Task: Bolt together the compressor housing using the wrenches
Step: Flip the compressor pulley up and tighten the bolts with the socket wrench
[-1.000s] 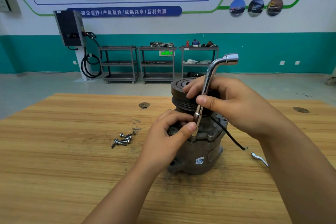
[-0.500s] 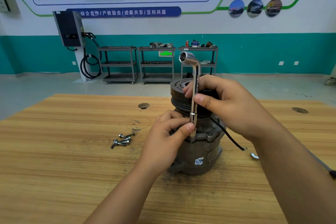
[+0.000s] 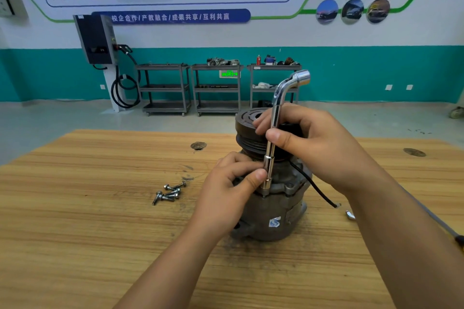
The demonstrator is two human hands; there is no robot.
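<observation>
The table is honey-tan wood streaked with darker grain lines running across it. The compressor housing is dull, mottled grey metal with a small white sticker that carries a blue mark. Its pulley is near-black, ringed with fine concentric grooves. The wrench is bright mirror chrome and the bolts are silvery. A black cable trails off the housing. Behind, the wall is white above a teal band, the carts are dark grey, and the banner is blue with white characters.
</observation>
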